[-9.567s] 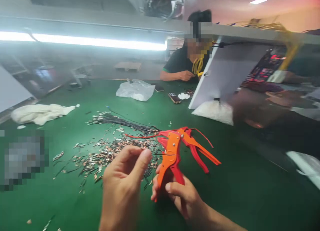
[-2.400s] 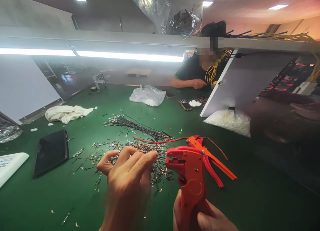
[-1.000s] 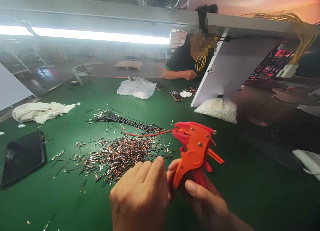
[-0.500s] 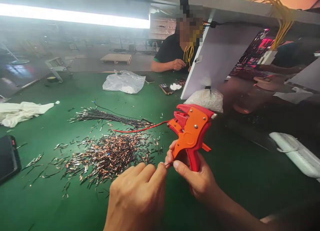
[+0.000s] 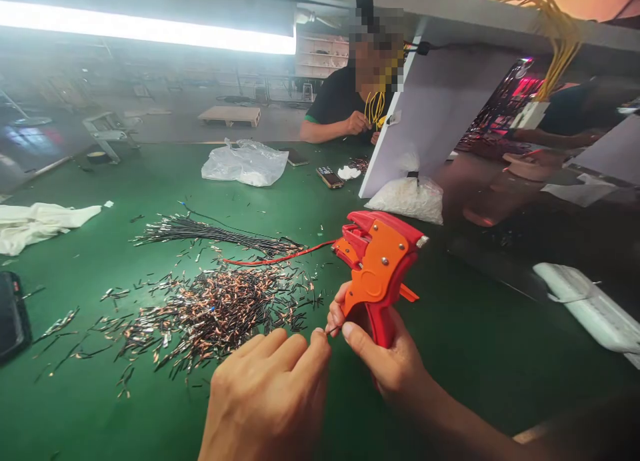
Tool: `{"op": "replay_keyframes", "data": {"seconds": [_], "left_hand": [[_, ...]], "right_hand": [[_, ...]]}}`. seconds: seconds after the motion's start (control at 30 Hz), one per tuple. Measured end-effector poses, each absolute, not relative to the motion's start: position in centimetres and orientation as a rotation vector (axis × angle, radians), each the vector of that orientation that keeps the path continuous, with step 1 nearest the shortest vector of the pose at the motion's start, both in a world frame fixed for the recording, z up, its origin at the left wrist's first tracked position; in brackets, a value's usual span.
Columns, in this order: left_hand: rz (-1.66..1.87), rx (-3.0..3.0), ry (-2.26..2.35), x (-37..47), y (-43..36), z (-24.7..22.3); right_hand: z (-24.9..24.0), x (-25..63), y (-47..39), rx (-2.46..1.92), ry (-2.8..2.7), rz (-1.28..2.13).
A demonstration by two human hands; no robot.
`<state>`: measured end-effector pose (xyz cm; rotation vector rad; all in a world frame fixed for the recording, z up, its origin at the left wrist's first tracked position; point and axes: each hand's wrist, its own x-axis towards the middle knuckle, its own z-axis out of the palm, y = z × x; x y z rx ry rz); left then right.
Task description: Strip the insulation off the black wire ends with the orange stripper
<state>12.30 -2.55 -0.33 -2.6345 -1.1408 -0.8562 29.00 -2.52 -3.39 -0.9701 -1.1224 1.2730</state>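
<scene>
My left hand (image 5: 270, 388) is closed, back upward, with thumb and forefinger pinching the end of a thin dark wire (image 5: 335, 330). The wire runs to the fingers of my right hand (image 5: 395, 364), which also grips a red and orange wire stripper (image 5: 377, 268) by its handles. The stripper stands upright, jaws toward the upper left. The red strip (image 5: 270, 262) reaches from its front over the table. Left of the stripper lies a pile of short black and copper wire scraps (image 5: 215, 311). Behind the pile lies a bundle of black wires (image 5: 210, 233).
The green table (image 5: 125, 428) holds a phone (image 5: 13, 321), a white cloth (image 5: 43, 224), a clear plastic bag (image 5: 245, 164) and a tied bag of white pieces (image 5: 410, 200). A white panel (image 5: 435, 108) stands behind. Across the table sits a person (image 5: 330, 101) handling yellow wires.
The view has shifted slightly, moving things a little left. The stripper's head has turned slightly in my right hand and its jaws look closer together. My left hand keeps its pinch.
</scene>
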Motion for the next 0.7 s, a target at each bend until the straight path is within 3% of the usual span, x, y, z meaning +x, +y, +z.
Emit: {"op": "replay_keyframes", "data": {"seconds": [0.7], "left_hand": [[-0.892,-2.748,-0.966,12.59,-2.45,0.08]], "right_hand": [[-3.98,28.87,-2.18,-1.108,-1.263,1.149]]}}
